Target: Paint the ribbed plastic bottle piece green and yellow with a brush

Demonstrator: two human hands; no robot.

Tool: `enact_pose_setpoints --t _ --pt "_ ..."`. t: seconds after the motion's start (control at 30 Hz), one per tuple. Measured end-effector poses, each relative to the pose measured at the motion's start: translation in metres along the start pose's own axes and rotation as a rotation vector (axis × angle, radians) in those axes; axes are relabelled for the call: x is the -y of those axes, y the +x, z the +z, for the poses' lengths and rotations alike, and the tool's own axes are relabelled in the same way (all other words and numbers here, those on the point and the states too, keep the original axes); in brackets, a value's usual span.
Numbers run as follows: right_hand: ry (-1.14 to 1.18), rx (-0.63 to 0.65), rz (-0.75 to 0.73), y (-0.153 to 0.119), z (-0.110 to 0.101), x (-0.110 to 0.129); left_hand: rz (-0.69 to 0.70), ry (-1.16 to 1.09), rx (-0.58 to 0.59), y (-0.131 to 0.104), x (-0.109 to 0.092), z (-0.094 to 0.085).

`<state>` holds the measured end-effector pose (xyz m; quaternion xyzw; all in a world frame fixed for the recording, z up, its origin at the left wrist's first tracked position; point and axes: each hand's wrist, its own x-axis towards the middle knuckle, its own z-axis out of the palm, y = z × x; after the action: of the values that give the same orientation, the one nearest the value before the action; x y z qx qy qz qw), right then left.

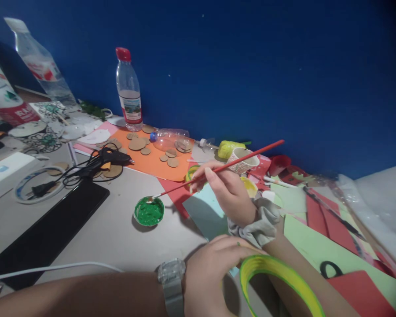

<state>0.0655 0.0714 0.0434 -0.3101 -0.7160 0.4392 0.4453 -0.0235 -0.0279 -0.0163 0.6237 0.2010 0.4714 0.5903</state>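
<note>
My right hand (229, 189), with a grey scrunchie (259, 222) at its wrist, grips a thin red paintbrush (254, 154). The bristles touch the far rim of a small round dish (135, 214) of green paint (149, 213). Closer to me, at the bottom of the view, my left hand (211, 273) wears a clear watch (172, 270). Its fingers are closed on a yellow ring (267, 264) with green edges; the ring's lower part is cut off by the frame. The left fingertips are partly hidden.
A black phone (53, 229) and a glue gun (112, 156) with a tangled cord lie left. Cardboard discs (137, 144) lie on orange paper (148, 165). An upright bottle (128, 92) stands by the blue wall. Coloured papers (336, 246) and a patterned cup (242, 160) are right.
</note>
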Motion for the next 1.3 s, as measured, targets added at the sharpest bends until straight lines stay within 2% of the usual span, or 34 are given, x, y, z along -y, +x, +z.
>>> enact_pose_setpoints --t 0.1,0.27,0.47,0.57,0.67,0.83,0.93,1.03,1.07,1.13,1.2,1.3 --pt "-0.002 -0.051 -0.020 0.001 -0.005 0.007 -0.014 0.009 0.020 -0.001 -0.002 0.001" --pt "0.113 -0.208 0.005 0.005 -0.012 0.010 -0.018 0.003 -0.046 -0.001 -0.003 0.003" --pt "0.280 -0.382 0.133 0.013 -0.022 0.015 0.055 0.021 0.056 0.001 -0.002 -0.003" --pt "0.313 -0.436 0.192 0.014 -0.026 0.019 -0.007 -0.013 -0.019 -0.001 -0.005 0.000" --pt "0.329 -0.449 0.252 0.014 -0.026 0.018 -0.044 -0.047 -0.068 -0.003 -0.008 0.004" --pt "0.336 -0.406 0.300 0.014 -0.021 0.009 -0.048 -0.050 -0.058 -0.003 -0.009 0.005" --pt "0.343 -0.386 0.289 0.015 -0.022 0.014 -0.054 -0.046 -0.041 -0.002 -0.011 0.002" --pt "0.375 -0.443 0.193 0.015 -0.037 0.037 -0.104 -0.085 0.047 0.000 -0.014 -0.003" --pt "0.386 -0.485 0.141 0.015 -0.045 0.048 -0.160 -0.130 0.080 0.000 -0.014 -0.004" --pt "0.378 -0.577 0.057 0.012 -0.063 0.070 -0.293 -0.357 0.116 0.002 -0.012 -0.006" --pt "0.334 -0.648 0.023 0.006 -0.081 0.088 -0.396 -0.607 0.133 0.004 -0.009 -0.006" --pt "0.238 -0.690 0.060 -0.014 -0.103 0.096 -0.425 -0.706 0.087 0.006 -0.006 -0.005"
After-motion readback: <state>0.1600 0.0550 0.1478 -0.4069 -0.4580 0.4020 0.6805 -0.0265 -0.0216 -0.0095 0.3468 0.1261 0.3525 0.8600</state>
